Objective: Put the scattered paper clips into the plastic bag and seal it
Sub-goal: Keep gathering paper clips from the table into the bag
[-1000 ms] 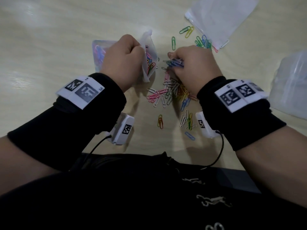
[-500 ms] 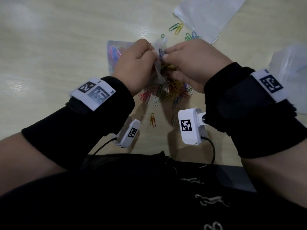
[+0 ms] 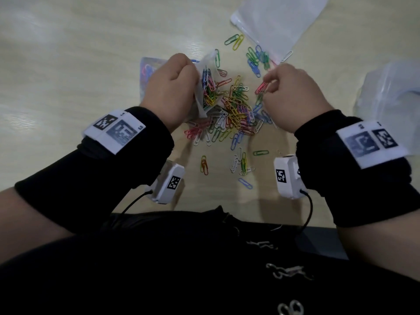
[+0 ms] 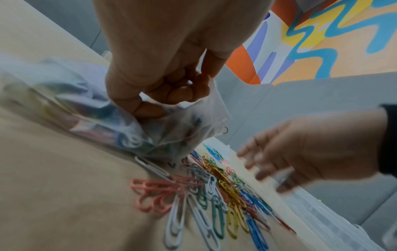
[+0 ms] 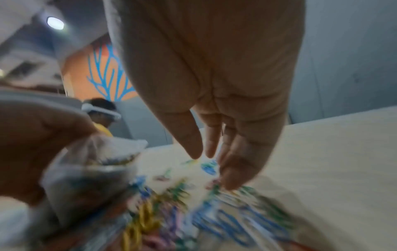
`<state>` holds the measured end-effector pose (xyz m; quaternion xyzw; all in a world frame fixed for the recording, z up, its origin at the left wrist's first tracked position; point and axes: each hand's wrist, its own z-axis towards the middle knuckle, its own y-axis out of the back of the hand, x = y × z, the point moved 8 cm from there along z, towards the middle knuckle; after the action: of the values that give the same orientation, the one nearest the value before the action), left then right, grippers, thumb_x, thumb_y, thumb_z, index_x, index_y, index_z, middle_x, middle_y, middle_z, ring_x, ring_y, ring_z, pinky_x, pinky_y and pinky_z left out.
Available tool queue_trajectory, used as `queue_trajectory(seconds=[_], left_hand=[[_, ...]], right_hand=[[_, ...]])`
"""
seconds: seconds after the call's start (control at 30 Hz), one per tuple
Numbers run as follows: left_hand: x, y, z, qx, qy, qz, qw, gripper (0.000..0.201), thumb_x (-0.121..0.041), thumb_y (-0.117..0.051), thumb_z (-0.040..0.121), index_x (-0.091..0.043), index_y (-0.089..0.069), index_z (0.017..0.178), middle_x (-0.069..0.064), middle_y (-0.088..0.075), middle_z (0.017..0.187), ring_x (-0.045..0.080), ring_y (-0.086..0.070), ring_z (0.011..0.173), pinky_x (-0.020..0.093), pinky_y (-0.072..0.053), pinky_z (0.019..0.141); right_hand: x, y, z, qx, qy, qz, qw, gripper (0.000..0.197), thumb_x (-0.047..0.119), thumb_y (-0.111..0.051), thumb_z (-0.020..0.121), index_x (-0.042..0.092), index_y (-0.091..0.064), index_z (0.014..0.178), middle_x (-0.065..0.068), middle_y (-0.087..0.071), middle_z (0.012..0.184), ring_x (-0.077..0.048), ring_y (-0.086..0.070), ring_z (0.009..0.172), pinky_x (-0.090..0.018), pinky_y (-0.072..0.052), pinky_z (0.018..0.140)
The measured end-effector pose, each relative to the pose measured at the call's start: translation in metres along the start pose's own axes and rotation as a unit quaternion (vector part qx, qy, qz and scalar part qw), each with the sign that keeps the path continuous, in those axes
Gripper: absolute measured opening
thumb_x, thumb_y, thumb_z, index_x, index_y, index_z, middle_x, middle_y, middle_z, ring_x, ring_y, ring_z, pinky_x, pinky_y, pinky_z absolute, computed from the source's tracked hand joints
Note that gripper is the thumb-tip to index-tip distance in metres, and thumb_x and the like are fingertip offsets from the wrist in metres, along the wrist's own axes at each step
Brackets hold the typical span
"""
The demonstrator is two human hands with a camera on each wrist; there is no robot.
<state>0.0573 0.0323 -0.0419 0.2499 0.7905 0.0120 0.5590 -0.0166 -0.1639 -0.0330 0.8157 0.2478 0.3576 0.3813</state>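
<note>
The left hand (image 3: 169,92) has its grip clamped on the upper edge of the plastic bag (image 3: 208,87), fingers (image 4: 182,92) curled round the gathered film so the bag's mouth stands up off the bench (image 3: 79,53) and faces the right hand. Coloured clips already sit inside the bag, showing through the film. The right hand (image 3: 293,96) is just beside the bag's mouth, well above the pile. In the head view its fingertips look drawn together near a red clip (image 3: 261,87), but both wrist views show the fingers (image 5: 234,171) loose and fairly straight, so I cannot tell whether its grip holds anything.

The scattered paper clips (image 3: 234,110) lie in a dense heap on the bench between the 2 hands, touching the bag's lower side, with stragglers towards the person and more beyond the heap. A flat empty bag (image 3: 277,21) lies past those, and crumpled clear plastic (image 3: 391,98) sits to the right.
</note>
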Motion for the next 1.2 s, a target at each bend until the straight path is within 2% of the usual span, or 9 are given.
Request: queue_trajectory(seconds=[0.1, 0.17, 0.3, 0.37, 0.63, 0.8, 0.9, 1.07, 1.2], left_hand=[[0.0, 0.005, -0.001, -0.008, -0.003, 0.01, 1.0, 0.022, -0.017, -0.041, 0.089, -0.021, -0.042, 0.067, -0.006, -0.037, 0.06, 0.008, -0.037, 0.055, 0.023, -0.032, 0.052], [0.0, 0.01, -0.002, -0.018, -0.002, 0.01, 1.0, 0.019, -0.023, -0.04, 0.083, -0.023, -0.041, 0.064, -0.005, -0.038, 0.062, 0.014, -0.038, 0.063, 0.027, -0.032, 0.059], [0.001, 0.017, -0.001, -0.044, 0.001, 0.022, 0.999, 0.018, -0.029, -0.04, 0.077, -0.022, -0.041, 0.06, -0.005, -0.04, 0.062, 0.017, -0.042, 0.075, 0.035, -0.035, 0.067], [0.001, 0.019, -0.001, -0.049, -0.004, 0.028, 0.998, 0.018, -0.029, -0.04, 0.077, -0.022, -0.041, 0.06, -0.005, -0.041, 0.062, 0.017, -0.042, 0.076, 0.036, -0.035, 0.068], [0.003, 0.024, -0.003, -0.044, -0.002, 0.027, 0.999, 0.019, -0.026, -0.044, 0.078, -0.023, -0.044, 0.059, 0.0, -0.048, 0.062, 0.02, -0.048, 0.066, 0.034, -0.039, 0.063], [-0.001, 0.016, -0.006, -0.019, -0.023, 0.031, 0.999, 0.015, -0.02, -0.049, 0.089, -0.014, -0.055, 0.076, -0.003, -0.052, 0.063, 0.013, -0.046, 0.06, 0.025, -0.038, 0.059], [-0.001, 0.009, -0.006, -0.005, -0.036, 0.049, 0.998, 0.014, -0.022, -0.051, 0.09, -0.015, -0.057, 0.08, -0.005, -0.053, 0.065, 0.01, -0.047, 0.061, 0.025, -0.039, 0.062], [0.005, -0.002, -0.009, 0.039, -0.032, 0.037, 0.998, 0.017, -0.03, -0.052, 0.086, -0.026, -0.05, 0.07, -0.006, -0.052, 0.063, 0.011, -0.048, 0.06, 0.029, -0.042, 0.066], [0.006, -0.008, -0.012, 0.061, -0.027, 0.012, 0.998, 0.017, -0.028, -0.05, 0.084, -0.026, -0.049, 0.068, -0.01, -0.049, 0.06, 0.003, -0.045, 0.056, 0.022, -0.038, 0.059]], right_hand=[[-0.037, -0.006, -0.004, 0.006, -0.119, -0.057, 0.991, 0.038, 0.012, -0.04, 0.091, 0.005, -0.04, 0.128, -0.017, -0.034, 0.137, -0.037, -0.047, 0.116, -0.037, -0.038, 0.094], [-0.036, -0.013, -0.008, -0.001, -0.133, -0.049, 0.99, 0.039, 0.019, -0.043, 0.092, 0.004, -0.039, 0.128, -0.019, -0.033, 0.136, -0.038, -0.046, 0.12, -0.038, -0.038, 0.091], [0.004, -0.038, -0.013, 0.02, -0.035, -0.055, 0.998, 0.084, 0.063, -0.058, 0.081, 0.008, -0.031, 0.14, -0.014, -0.031, 0.135, -0.034, -0.041, 0.124, -0.041, -0.037, 0.105], [0.026, -0.05, -0.015, 0.026, 0.036, -0.117, 0.992, 0.093, 0.067, -0.066, 0.072, 0.012, -0.032, 0.139, -0.013, -0.031, 0.133, -0.033, -0.038, 0.123, -0.042, -0.036, 0.105], [0.041, -0.047, -0.006, -0.042, 0.161, -0.149, 0.975, 0.024, 0.005, -0.05, 0.09, 0.008, -0.054, 0.113, -0.015, -0.046, 0.114, -0.036, -0.051, 0.098, -0.041, -0.047, 0.08], [0.032, -0.025, 0.007, -0.045, 0.119, -0.089, 0.988, 0.019, 0.017, -0.058, 0.089, 0.014, -0.068, 0.105, -0.008, -0.064, 0.11, -0.027, -0.058, 0.103, -0.029, -0.043, 0.085], [0.025, -0.014, 0.01, -0.043, 0.071, 0.045, 0.996, 0.016, 0.026, -0.07, 0.083, 0.018, -0.072, 0.097, 0.003, -0.067, 0.092, -0.014, -0.062, 0.09, -0.023, -0.047, 0.082], [0.037, -0.035, -0.001, 0.078, -0.001, 0.404, 0.911, 0.004, 0.009, -0.07, 0.083, 0.01, -0.068, 0.08, -0.01, -0.067, 0.086, -0.018, -0.065, 0.079, -0.026, -0.056, 0.068], [0.049, -0.05, -0.002, 0.084, 0.015, 0.29, 0.953, 0.021, 0.027, -0.071, 0.076, 0.007, -0.072, 0.077, -0.015, -0.072, 0.086, -0.024, -0.068, 0.078, -0.037, -0.056, 0.075]])
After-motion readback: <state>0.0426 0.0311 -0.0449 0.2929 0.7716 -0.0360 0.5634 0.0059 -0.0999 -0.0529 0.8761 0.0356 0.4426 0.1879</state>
